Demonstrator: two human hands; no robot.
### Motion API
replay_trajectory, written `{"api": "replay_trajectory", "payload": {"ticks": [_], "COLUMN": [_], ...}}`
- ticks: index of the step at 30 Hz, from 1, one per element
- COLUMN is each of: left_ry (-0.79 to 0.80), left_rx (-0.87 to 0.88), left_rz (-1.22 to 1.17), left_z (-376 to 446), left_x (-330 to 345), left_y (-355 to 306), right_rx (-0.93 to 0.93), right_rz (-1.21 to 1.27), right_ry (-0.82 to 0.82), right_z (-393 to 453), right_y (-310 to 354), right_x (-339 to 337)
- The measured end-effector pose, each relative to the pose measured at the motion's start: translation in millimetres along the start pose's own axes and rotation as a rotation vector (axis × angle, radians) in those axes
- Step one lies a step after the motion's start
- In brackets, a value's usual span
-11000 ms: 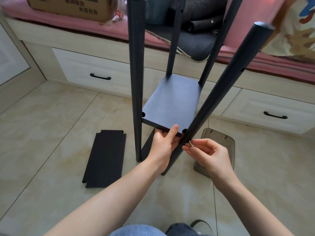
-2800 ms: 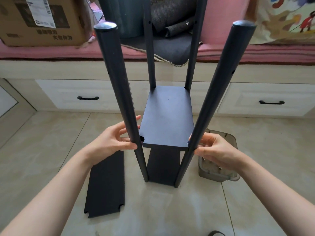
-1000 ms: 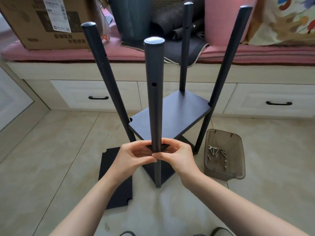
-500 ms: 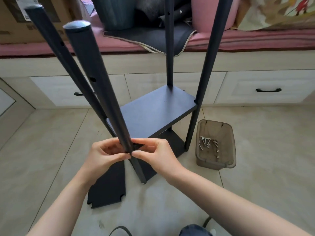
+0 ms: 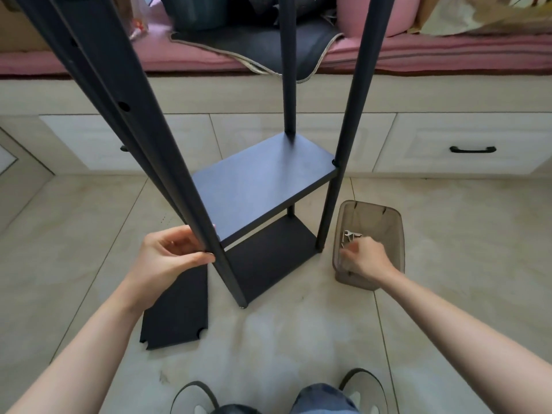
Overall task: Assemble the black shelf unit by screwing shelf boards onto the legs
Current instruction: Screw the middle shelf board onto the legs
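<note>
No readable text, label, brand, number or sign is being shown anywhere in this view. The cardboard box (image 5: 18, 31) at the upper left edge is being cut off by the frame and blurred, so nothing on it can be made out. The printed cushion (image 5: 484, 13) at the upper right is showing only a pattern, no letters.
</note>
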State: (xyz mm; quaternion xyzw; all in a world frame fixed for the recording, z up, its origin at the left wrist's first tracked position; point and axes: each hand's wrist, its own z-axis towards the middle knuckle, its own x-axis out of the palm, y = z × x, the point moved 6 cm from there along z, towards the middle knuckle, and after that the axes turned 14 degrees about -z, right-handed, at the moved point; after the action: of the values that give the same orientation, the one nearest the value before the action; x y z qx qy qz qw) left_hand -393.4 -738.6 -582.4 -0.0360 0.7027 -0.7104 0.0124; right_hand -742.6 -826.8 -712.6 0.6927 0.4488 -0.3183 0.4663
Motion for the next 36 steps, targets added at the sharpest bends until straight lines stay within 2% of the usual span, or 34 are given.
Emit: {"api": "replay_trajectory", "payload": {"ticks": [2,3,6,14,21,25,29,32,36], "left_ry": [0.008,0.010,0.002,-0.018,-0.008,-0.002,-0.002,-0.014,-0.018], "left_rx": [0.002,0.002,-0.003,-0.020,-0.034,-0.035,-0.027,-0.042,-0.042], "left_rz": [0.009,0.009,0.003,-0.028,-0.056,-0.065,-0.049,-0.032,-0.055], "left_z": [0.1,0.2,0.9,-0.1,-0.6,-0.2,-0.1,0.2,0.1], "left_x": [3.4,5.1,6.9,4.1,3.4,3.6,4.4,2.8,3.0], "left_y": [-1.1,-2.2,-3.3,0.5,4.5,4.3,3.2,4.2,4.0], "right_rx": [0.035,0.026,-0.048,-0.327,-0.442,-0.346,-0.236,-0.231,-0.222], "right_rz": [-0.239,-0.332,-0.458,-0.490,-0.391,-0.153,-0.440,-0.637,-0.687], "right_ry": [0.200,0.239,0.144,0.231,0.311,0.323,0.284,0.279,0.311], "right_z": [1.1,-1.8,-6.5,-47.9,-73.8,-55.2,-18.3,-2.4,7.9], "right_y": [-13.8,-15.5,-7.4,49.2,81.1,67.9,23.8,9.7,9.8], "right_x": [32.1,42.2,53.5,103.6,140.7,130.0,116.5,122.3,135.6]}}
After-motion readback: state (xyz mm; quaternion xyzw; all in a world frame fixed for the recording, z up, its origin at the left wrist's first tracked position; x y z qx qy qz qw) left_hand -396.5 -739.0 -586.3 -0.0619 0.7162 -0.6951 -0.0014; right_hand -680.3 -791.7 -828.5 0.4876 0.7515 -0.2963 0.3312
